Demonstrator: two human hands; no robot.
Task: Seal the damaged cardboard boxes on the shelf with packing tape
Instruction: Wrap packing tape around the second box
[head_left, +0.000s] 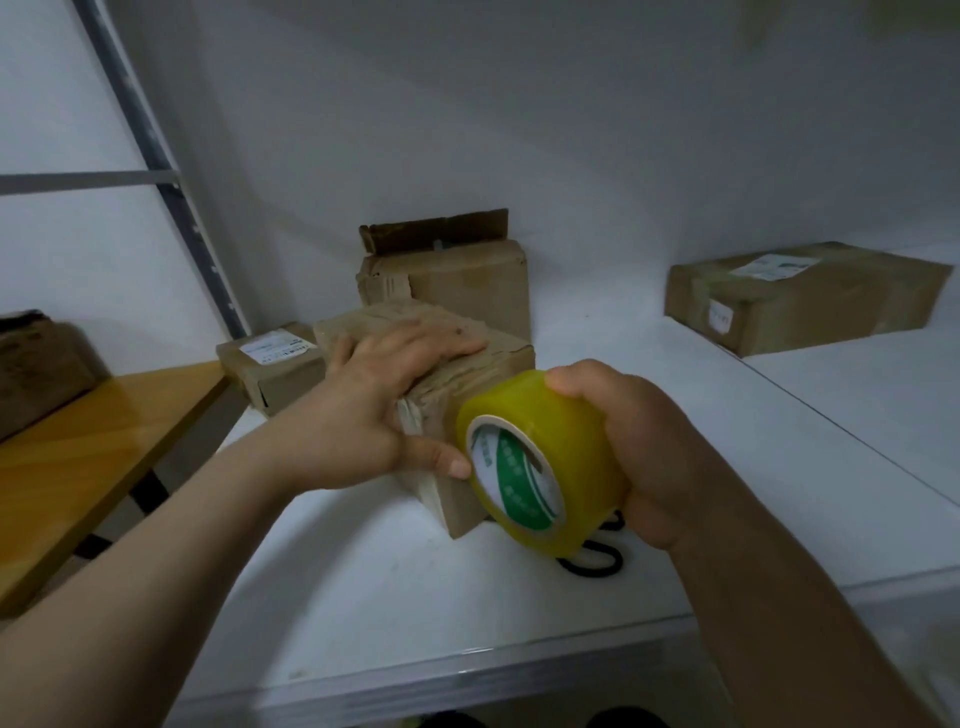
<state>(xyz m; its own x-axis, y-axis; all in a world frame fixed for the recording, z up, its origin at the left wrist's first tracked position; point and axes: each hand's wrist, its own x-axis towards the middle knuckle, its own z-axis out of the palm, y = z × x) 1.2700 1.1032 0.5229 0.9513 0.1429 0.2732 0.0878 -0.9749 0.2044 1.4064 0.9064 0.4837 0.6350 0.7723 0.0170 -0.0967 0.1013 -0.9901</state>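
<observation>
A crumpled cardboard box (457, 499) lies on the white shelf (363, 597) in front of me. My left hand (374, 410) lies over it, fingers stretched flat across the top and thumb pressed against its near side. My right hand (639, 452) grips a thick roll of yellowish packing tape (540, 462), held against the box's right end. The roll's white core with green print faces me. The right end of the box is hidden behind the roll.
A torn box with a raised flap (447, 280) stands behind. A small labelled box (270, 364) sits at the left, a flat labelled box (805, 296) at the right. Black scissor handles (597, 564) lie under the roll. A wooden table (78, 467) stands left of the shelf.
</observation>
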